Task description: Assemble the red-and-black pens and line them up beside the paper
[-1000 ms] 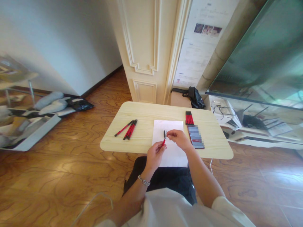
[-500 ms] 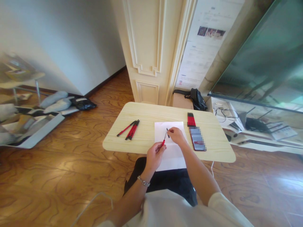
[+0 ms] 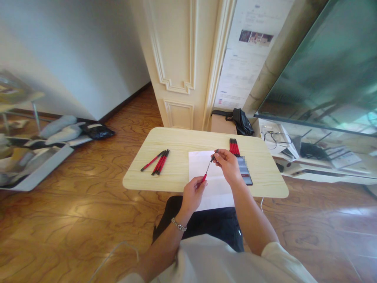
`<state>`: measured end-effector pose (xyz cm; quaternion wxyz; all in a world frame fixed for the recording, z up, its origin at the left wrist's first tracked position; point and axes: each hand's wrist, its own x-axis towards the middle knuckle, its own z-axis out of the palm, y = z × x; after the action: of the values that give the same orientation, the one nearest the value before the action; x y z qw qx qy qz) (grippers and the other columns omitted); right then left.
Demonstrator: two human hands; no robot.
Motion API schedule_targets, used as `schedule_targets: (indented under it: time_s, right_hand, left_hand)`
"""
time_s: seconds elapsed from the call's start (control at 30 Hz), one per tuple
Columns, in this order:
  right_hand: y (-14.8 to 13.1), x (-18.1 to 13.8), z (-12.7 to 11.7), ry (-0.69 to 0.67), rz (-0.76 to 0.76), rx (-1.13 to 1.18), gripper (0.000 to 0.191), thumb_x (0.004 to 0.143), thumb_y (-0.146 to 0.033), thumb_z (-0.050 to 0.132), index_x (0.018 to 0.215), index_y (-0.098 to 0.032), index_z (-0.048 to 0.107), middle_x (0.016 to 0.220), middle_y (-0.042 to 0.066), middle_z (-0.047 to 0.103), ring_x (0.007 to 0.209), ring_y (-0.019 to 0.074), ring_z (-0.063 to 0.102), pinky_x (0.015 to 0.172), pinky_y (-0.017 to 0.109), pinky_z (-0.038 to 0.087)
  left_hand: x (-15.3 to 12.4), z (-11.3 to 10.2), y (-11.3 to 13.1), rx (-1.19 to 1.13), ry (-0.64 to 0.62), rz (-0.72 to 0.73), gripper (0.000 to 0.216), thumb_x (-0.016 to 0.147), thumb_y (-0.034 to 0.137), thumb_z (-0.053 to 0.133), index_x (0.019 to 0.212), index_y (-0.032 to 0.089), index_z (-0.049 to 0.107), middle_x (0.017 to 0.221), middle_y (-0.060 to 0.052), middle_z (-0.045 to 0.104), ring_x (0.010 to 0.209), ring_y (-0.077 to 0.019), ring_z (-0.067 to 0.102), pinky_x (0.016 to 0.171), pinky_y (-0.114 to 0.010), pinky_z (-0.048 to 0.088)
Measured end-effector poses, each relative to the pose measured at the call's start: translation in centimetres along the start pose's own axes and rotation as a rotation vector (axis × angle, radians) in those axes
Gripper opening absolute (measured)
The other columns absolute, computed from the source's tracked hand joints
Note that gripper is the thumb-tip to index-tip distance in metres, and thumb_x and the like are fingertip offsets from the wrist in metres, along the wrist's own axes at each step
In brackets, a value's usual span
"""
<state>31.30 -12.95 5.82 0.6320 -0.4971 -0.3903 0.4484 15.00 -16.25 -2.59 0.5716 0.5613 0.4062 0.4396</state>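
My left hand (image 3: pixel 193 193) is closed on a red pen barrel (image 3: pixel 204 178), from which a thin refill (image 3: pixel 208 168) sticks out bare. At the refill's far end, a black pen piece (image 3: pixel 212 158) is pinched between the fingers of my right hand (image 3: pixel 229 167). The black piece lines up with the refill; whether it sits around the tip is too small to tell. Both hands are above a white sheet of paper (image 3: pixel 218 198), which hangs over the table's near edge.
Several red-and-black pens (image 3: pixel 161 162) lie at the left of the pale wooden table (image 3: pixel 176 141). A tight row of similar pens (image 3: pixel 234 147) lies at the right, above a phone (image 3: pixel 246 175) partly covered by my right hand. A black bag (image 3: pixel 242 122) rests behind.
My right hand has turned and brought the black piece from beside the refill into line with its end. My left hand still holds the barrel. The view has shifted slightly.
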Motion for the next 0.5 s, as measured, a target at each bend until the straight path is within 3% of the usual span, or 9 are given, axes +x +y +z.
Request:
schedule_targets:
  time_s: [0.5]
  right_hand:
    - [0.75,-0.7,-0.04,-0.097,0.034,-0.153,0.03,0.072,-0.039,0.069,0.092,-0.017,0.062,0.079,0.005,0.069,0.061,0.0127,0.055,0.054,0.025,0.04]
  left_hand:
    - [-0.05,0.05,0.23,0.0,-0.008,-0.011,0.031,0.083,0.04,0.06,0.104,0.017,0.064,0.091,-0.007,0.071,0.085,-0.02,0.067,0.082,-0.034,0.051]
